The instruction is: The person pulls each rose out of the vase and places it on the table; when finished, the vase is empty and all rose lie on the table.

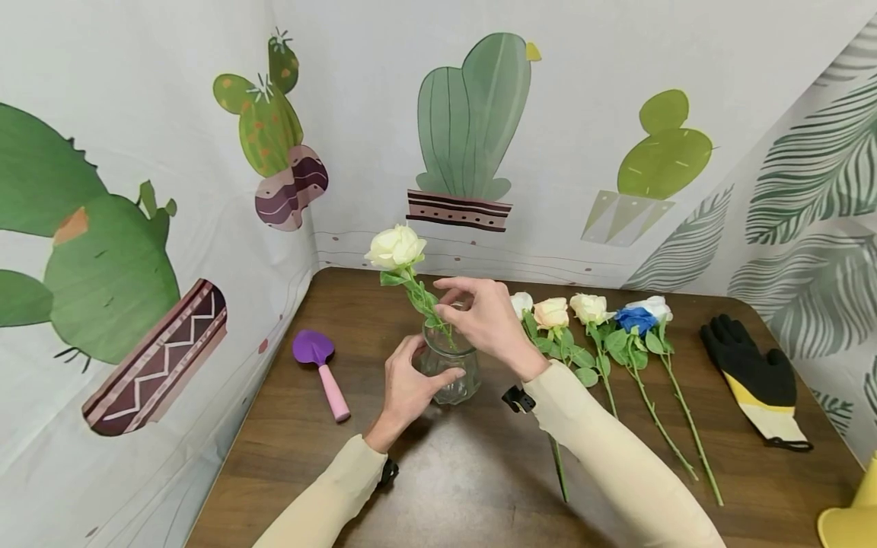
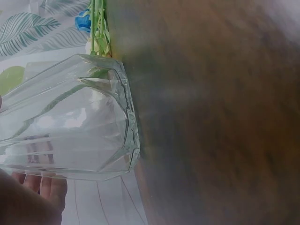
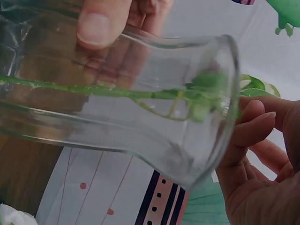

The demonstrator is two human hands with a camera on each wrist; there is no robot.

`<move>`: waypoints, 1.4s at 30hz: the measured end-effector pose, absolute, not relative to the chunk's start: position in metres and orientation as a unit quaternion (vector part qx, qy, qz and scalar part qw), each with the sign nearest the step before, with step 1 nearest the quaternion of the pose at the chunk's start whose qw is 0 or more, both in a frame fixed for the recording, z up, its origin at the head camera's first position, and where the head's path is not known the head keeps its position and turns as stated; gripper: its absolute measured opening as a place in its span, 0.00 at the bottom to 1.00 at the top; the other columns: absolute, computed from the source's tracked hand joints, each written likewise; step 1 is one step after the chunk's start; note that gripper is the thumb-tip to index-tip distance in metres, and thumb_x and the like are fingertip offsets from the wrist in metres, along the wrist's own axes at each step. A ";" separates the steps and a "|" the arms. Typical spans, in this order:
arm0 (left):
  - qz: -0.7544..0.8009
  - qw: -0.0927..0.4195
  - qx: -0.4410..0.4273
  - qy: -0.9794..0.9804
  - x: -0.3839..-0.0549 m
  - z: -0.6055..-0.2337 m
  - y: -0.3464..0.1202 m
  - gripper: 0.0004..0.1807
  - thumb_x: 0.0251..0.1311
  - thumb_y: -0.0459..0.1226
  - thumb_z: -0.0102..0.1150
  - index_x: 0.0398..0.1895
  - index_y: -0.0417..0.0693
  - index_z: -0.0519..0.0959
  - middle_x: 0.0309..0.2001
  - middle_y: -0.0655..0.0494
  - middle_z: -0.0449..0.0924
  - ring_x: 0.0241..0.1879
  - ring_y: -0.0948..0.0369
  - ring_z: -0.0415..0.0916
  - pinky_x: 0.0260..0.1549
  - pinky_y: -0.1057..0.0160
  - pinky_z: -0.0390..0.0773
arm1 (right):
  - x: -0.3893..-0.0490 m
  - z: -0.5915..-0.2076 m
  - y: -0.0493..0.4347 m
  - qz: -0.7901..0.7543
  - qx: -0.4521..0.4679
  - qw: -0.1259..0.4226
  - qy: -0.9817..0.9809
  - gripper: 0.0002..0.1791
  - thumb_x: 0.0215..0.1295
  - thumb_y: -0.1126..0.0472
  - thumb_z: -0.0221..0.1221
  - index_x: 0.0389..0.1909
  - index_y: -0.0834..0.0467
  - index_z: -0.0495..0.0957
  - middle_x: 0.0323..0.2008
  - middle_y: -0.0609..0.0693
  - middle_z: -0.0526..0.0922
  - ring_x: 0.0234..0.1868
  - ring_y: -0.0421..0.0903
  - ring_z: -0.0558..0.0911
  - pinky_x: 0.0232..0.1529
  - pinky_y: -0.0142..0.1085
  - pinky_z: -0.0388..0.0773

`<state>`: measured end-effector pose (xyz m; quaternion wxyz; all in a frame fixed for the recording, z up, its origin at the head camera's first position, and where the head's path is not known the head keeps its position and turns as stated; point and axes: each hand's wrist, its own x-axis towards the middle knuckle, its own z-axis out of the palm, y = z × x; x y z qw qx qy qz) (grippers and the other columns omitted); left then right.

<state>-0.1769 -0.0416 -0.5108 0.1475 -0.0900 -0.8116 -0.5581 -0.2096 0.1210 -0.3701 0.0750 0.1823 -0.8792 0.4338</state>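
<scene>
A clear glass vase (image 1: 452, 380) stands on the brown table, its side gripped by my left hand (image 1: 411, 380), thumb across the front. A cream rose (image 1: 397, 247) leans to the left in the vase mouth. Its green stem (image 3: 108, 91) runs down inside the glass. At the rim my right hand (image 1: 486, 320) holds the rose's leafy stem between curled fingers and thumb. In the right wrist view the right hand's fingertips (image 3: 255, 129) are right beside the rim and the leaves. Through the glass the left thumb (image 3: 96, 28) shows against the vase wall.
Right of the vase lie several roses, among them a peach one (image 1: 551, 313), another cream one (image 1: 591, 308) and a blue one (image 1: 636, 320). A black and yellow glove (image 1: 757, 380) lies farther right. A purple trowel with pink handle (image 1: 333, 392) is at left. A yellow object (image 1: 849, 525) shows bottom right.
</scene>
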 end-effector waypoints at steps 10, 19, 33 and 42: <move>-0.559 0.143 -0.089 -0.812 -0.177 -0.512 -0.042 0.36 0.46 0.45 0.90 0.58 0.43 0.86 0.52 0.48 0.89 0.56 0.48 0.86 0.59 0.40 0.85 | -0.219 -0.380 0.110 0.420 0.177 0.068 -0.887 0.19 0.68 0.64 0.72 0.59 0.57 0.89 0.40 0.54 0.95 0.27 0.42 0.88 0.26 0.31 0.80; -0.556 0.148 -0.086 -0.814 -0.178 -0.512 -0.042 0.36 0.44 0.45 0.91 0.58 0.44 0.86 0.52 0.50 0.89 0.55 0.50 0.87 0.58 0.40 0.86 | -0.221 -0.381 0.106 0.419 0.184 0.080 -0.885 0.18 0.68 0.65 0.72 0.58 0.59 0.89 0.39 0.54 0.94 0.32 0.46 0.93 0.28 0.29 0.80; -0.555 0.154 -0.090 -0.813 -0.178 -0.513 -0.041 0.35 0.44 0.45 0.91 0.57 0.46 0.87 0.51 0.50 0.90 0.54 0.52 0.87 0.57 0.40 0.86 | -0.222 -0.383 0.107 0.432 0.191 0.089 -0.877 0.16 0.69 0.67 0.70 0.56 0.60 0.90 0.39 0.56 0.95 0.34 0.49 0.94 0.26 0.28 0.81; -0.557 0.151 -0.090 -0.812 -0.179 -0.514 -0.041 0.36 0.44 0.44 0.91 0.59 0.44 0.86 0.53 0.45 0.89 0.55 0.50 0.87 0.57 0.39 0.85 | -0.225 -0.386 0.112 0.462 0.184 0.103 -0.862 0.16 0.65 0.68 0.68 0.53 0.60 0.91 0.36 0.57 0.94 0.27 0.43 0.88 0.23 0.28 0.75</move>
